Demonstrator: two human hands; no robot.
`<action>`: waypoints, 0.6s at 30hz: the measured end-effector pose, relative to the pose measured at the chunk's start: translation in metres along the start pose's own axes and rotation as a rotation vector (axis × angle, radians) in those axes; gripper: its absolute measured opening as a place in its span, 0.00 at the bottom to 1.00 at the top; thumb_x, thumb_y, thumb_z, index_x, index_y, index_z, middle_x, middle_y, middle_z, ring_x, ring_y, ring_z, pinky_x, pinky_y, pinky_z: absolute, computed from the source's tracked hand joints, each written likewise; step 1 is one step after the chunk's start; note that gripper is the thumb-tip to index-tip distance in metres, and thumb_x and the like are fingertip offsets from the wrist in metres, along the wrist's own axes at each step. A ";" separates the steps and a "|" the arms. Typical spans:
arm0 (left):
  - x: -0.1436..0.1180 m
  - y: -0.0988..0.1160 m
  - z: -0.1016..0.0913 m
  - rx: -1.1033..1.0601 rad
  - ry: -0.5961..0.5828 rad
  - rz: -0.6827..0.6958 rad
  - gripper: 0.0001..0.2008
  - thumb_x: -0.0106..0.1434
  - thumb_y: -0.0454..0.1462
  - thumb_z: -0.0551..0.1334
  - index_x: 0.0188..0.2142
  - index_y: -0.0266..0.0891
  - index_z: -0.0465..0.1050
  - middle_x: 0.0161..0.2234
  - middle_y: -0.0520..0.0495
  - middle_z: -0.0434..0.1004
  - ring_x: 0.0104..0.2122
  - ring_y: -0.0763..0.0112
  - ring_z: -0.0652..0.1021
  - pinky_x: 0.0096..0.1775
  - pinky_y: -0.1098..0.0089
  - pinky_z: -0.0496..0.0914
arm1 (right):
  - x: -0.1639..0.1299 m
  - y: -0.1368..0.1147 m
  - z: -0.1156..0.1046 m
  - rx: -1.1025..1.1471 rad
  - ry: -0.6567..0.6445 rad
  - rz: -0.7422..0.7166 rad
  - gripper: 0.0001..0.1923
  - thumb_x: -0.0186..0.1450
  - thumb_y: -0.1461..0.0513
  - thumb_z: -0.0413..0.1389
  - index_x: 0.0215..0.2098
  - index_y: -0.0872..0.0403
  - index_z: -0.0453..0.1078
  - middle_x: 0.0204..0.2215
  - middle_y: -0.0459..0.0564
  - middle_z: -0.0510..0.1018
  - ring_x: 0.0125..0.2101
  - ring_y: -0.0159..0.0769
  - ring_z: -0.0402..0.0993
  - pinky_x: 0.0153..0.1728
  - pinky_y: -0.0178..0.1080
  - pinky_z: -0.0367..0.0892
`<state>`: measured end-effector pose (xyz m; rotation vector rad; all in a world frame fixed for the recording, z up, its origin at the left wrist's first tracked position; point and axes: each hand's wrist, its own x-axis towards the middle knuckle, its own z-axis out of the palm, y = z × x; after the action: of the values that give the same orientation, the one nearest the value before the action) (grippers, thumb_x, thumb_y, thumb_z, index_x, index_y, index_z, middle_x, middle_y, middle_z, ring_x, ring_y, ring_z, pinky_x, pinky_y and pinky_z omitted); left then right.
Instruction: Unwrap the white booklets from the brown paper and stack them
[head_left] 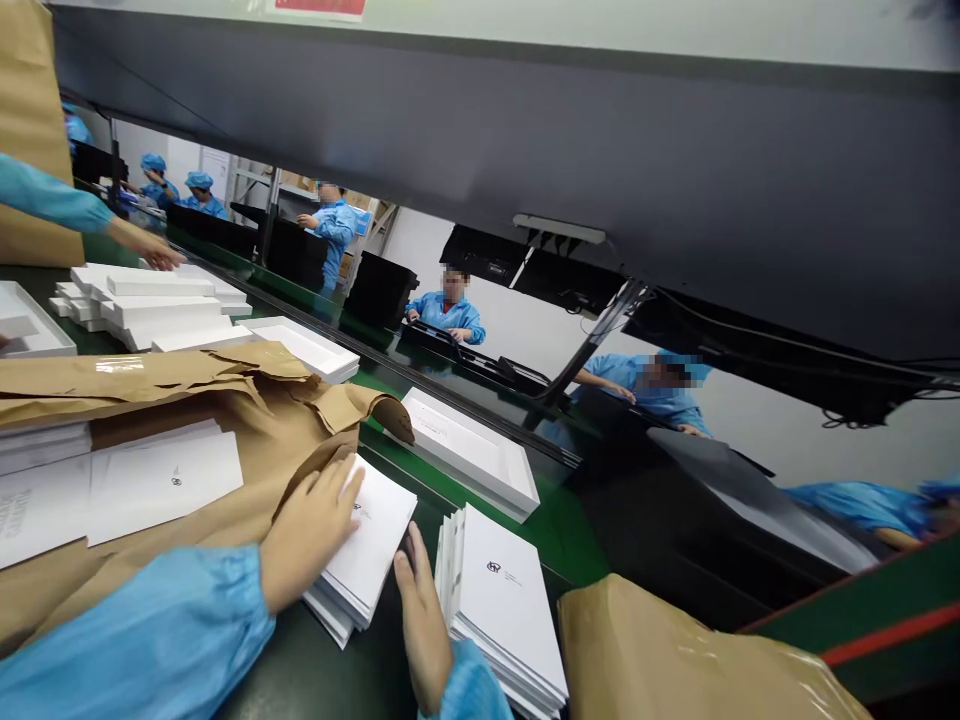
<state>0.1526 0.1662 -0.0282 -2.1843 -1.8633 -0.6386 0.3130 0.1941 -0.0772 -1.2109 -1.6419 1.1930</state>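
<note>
My left hand [311, 530] lies flat on top of a small stack of white booklets [367, 560], fingers spread, partly under a flap of brown wrapping paper [225, 390]. My right hand [421, 620] stands on edge between that stack and a second stack of white booklets [502, 610] with a small logo, touching the side of the left stack. Both sleeves are blue. Neither hand lifts anything.
More white leaflets [161, 480] lie on the brown paper at left. White trays [472, 450] ride the green conveyor [555, 530]; more are piled at far left [150, 300], where a co-worker's hand [154, 250] reaches. A brown package [675, 660] sits at lower right. Other workers stand beyond.
</note>
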 end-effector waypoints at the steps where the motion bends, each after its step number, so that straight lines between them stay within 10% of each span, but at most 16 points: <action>1: -0.006 0.011 -0.001 0.009 -0.023 0.043 0.25 0.58 0.31 0.58 0.53 0.26 0.52 0.54 0.31 0.47 0.53 0.52 0.56 0.50 0.52 0.59 | -0.006 0.004 -0.006 -0.033 -0.034 -0.011 0.40 0.58 0.43 0.42 0.57 0.62 0.42 0.57 0.54 0.43 0.57 0.38 0.37 0.57 0.46 0.35; 6: -0.036 0.053 0.011 0.184 -0.220 0.216 0.24 0.56 0.34 0.61 0.49 0.19 0.58 0.48 0.21 0.56 0.47 0.43 0.63 0.42 0.52 0.66 | -0.030 0.029 -0.017 0.071 0.022 -0.067 0.29 0.55 0.45 0.49 0.47 0.55 0.61 0.49 0.55 0.62 0.48 0.41 0.59 0.45 0.40 0.63; 11: -0.045 0.049 -0.009 0.098 -0.275 0.222 0.15 0.52 0.21 0.49 0.37 0.32 0.66 0.35 0.34 0.71 0.32 0.54 0.74 0.29 0.57 0.72 | -0.034 0.020 -0.021 0.100 -0.118 -0.002 0.23 0.57 0.46 0.48 0.41 0.55 0.63 0.41 0.53 0.67 0.42 0.39 0.63 0.44 0.39 0.61; 18: -0.045 0.002 -0.057 -0.561 0.257 -0.438 0.12 0.64 0.42 0.42 0.29 0.42 0.57 0.24 0.54 0.63 0.24 0.68 0.67 0.27 0.70 0.61 | -0.043 -0.007 -0.022 0.239 0.005 -0.050 0.22 0.56 0.46 0.50 0.37 0.55 0.63 0.35 0.51 0.68 0.38 0.36 0.63 0.39 0.37 0.61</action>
<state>0.1387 0.1018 0.0025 -1.8240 -2.2208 -1.6110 0.3428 0.1567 -0.0661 -1.0167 -1.4696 1.3114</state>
